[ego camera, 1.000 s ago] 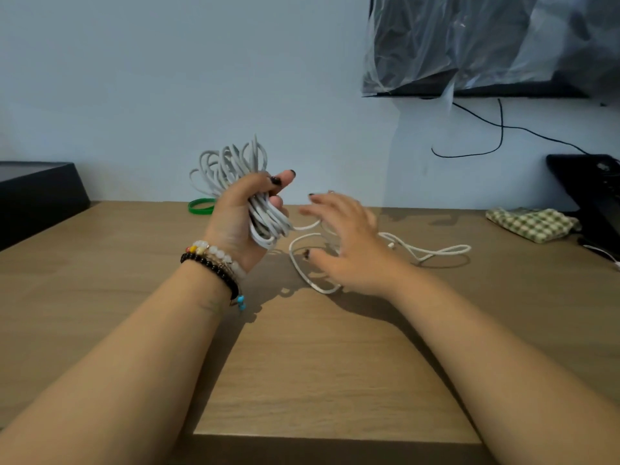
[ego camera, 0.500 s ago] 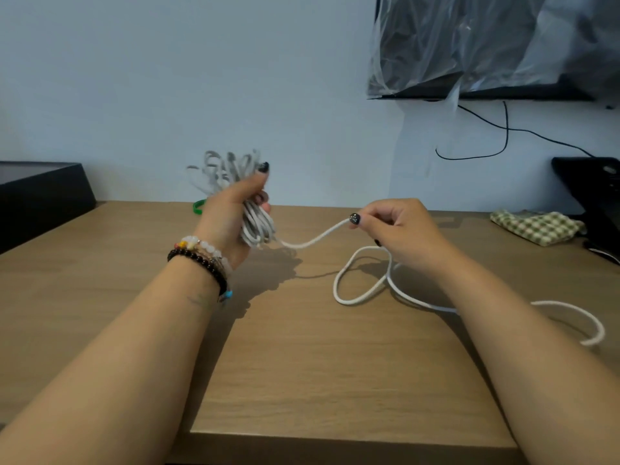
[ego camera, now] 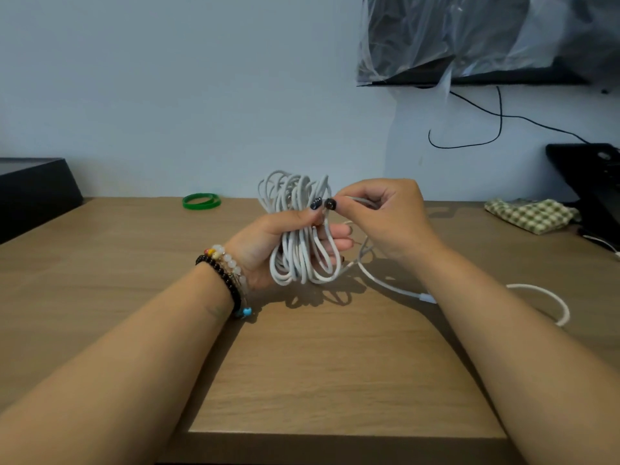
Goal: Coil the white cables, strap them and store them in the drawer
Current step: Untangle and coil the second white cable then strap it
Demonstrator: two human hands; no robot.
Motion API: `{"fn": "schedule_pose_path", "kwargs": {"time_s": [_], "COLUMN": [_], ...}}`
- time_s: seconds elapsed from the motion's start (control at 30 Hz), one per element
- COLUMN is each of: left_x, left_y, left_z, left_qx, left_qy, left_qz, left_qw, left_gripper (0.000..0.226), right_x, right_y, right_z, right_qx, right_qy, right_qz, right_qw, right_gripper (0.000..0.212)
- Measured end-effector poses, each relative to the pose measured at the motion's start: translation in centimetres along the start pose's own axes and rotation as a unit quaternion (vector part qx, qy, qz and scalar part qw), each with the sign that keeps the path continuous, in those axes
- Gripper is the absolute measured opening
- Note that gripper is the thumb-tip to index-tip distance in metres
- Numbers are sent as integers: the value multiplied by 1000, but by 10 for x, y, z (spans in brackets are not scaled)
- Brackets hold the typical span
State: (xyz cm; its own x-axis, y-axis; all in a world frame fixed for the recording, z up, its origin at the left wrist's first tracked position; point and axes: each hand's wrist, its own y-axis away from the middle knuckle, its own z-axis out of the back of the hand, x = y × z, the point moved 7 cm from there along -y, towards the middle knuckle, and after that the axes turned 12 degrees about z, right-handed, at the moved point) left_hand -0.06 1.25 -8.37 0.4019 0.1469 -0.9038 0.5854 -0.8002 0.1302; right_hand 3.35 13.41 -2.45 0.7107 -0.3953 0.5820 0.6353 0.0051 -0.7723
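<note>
My left hand (ego camera: 268, 245) grips a bundle of coiled white cable (ego camera: 298, 229) held upright above the wooden table (ego camera: 318, 364); loops stick out above and below the fist. My right hand (ego camera: 385, 216) pinches the free strand of the same cable right beside the left thumb, at the top of the coil. The loose tail (ego camera: 536, 297) runs from under my right wrist across the table and curls to the right. A green rubber band (ego camera: 201, 200) lies on the table near the wall, behind and left of the coil.
A black box (ego camera: 33, 189) sits at the far left edge of the table. A green checked cloth (ego camera: 530, 214) and a black device (ego camera: 593, 176) lie at the far right. A plastic-covered screen (ego camera: 486, 38) hangs on the wall with a black wire below it.
My right hand has brought the strand it pinched from the right back up to the coil, laying another loop. The left hand with the bundle has shifted to the right, toward the middle.
</note>
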Motion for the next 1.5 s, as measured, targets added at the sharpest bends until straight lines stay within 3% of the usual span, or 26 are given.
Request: {"fn": "schedule_pose_path", "kwargs": {"time_s": [0.1, 0.23, 0.43, 0.57, 0.67, 0.8, 0.97, 1.03, 1.13, 1.33, 1.5], "left_x": [-2, -4, -2, 1, 2, 3, 6, 9, 5, -29, -47], "left_y": [0, 2, 1, 3, 5, 6, 11, 13, 13, 15, 23], "left_z": [5, 3, 0, -2, -3, 1, -7, -9, -11, 11, 30], "left_qx": [4, -8, -4, 44, 45, 30, 120, 140, 129, 12, -34], "left_qy": [11, 26, 1, -28, -48, -93, -92, -86, -86, 17, 84], "left_qz": [1, -6, 20, 64, 79, 99, 108, 113, 70, -109, -187], "left_qw": [1000, 1000, 1000, 997, 995, 990, 983, 980, 985, 994, 978], "left_gripper": [44, 15, 20, 32, 11, 16, 25, 31, 34, 35, 34], "right_x": [3, 5, 4, 9, 10, 8, 12, 10, 11, 14, 6], "right_y": [-2, 0, 2, 6, 7, 10, 15, 19, 18, -11, -18], "right_z": [3, 1, 1, 0, -1, -4, -5, -5, -2, 5, -5], "right_qx": [-23, -32, -32, -44, -49, -42, -71, -78, -51, 15, 13], "right_qy": [-2, 13, 29, 14, 7, 10, -3, 10, 62, 149, 111], "right_qz": [21, 28, 27, 44, 48, 39, 38, 40, 52, 69, 24], "right_qw": [1000, 999, 999, 998, 998, 998, 997, 996, 995, 986, 993], "right_gripper": [26, 25, 9, 12, 16, 14, 12, 23, 38, 27, 23]}}
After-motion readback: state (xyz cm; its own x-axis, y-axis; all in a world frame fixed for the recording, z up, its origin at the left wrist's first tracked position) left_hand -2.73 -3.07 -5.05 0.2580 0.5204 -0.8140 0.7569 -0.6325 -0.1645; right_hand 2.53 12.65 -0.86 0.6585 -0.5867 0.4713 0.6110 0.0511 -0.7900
